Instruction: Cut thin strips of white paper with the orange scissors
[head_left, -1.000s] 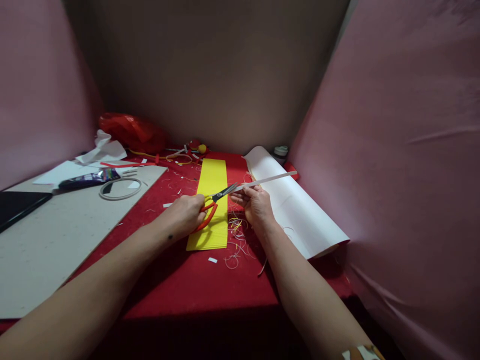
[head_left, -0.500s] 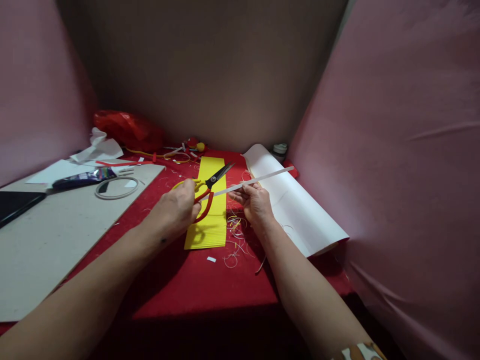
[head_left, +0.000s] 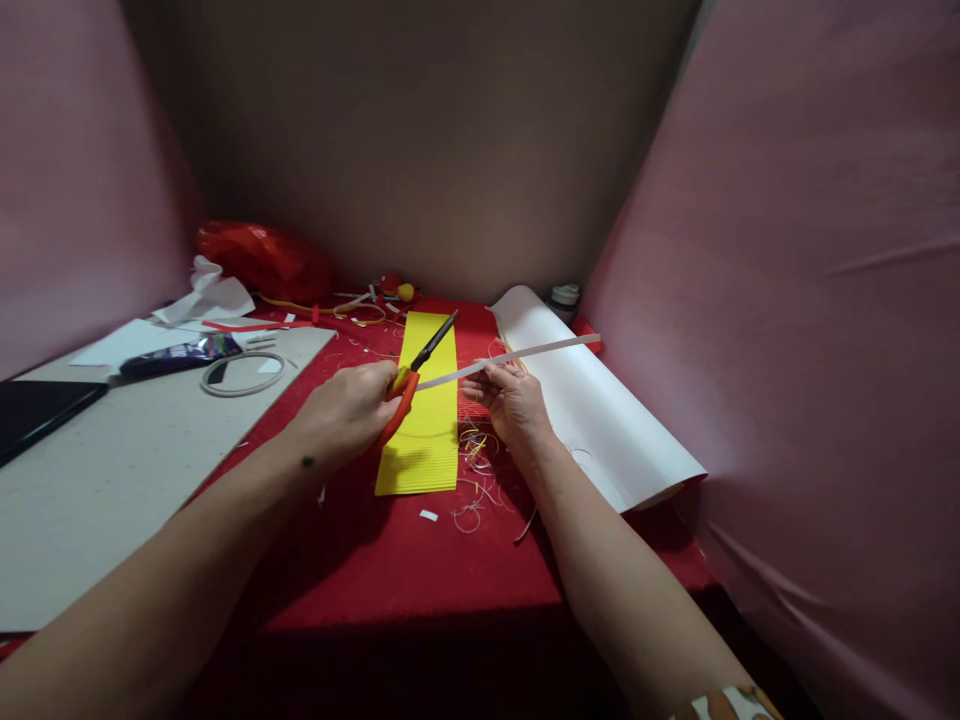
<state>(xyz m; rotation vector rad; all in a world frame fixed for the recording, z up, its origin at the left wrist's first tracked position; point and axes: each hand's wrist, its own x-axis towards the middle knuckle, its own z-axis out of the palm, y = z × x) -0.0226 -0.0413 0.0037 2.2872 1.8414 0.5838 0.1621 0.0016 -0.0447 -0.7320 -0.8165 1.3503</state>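
Scissors (head_left: 431,348) in clenched left hand (head_left: 341,410); white strip (head_left: 525,353) between closed fingers, right hand (head_left: 514,405).

A sheet (head_left: 424,440) lies on the table (head_left: 420,570), a paper roll (head_left: 600,420) just right of it, a board (head_left: 112,480) to its left. A ring (head_left: 242,374) and a tube (head_left: 180,354) lie on the board, a bag (head_left: 262,260) behind it. Over the sheet the left hand (head_left: 345,415) holds scissors (head_left: 420,365); beside it, the right hand (head_left: 514,405) holds a strip (head_left: 517,355).

Our left forearm (head_left: 225,520) bare, tiny dark dot (head_left: 307,462) near wrist. Right forearm (head_left: 600,570) bare too; patterned band (head_left: 724,703), orange-white-brown, peeks in at elbow end, bottom edge of view. We can't tell if sleeve edge or strap.
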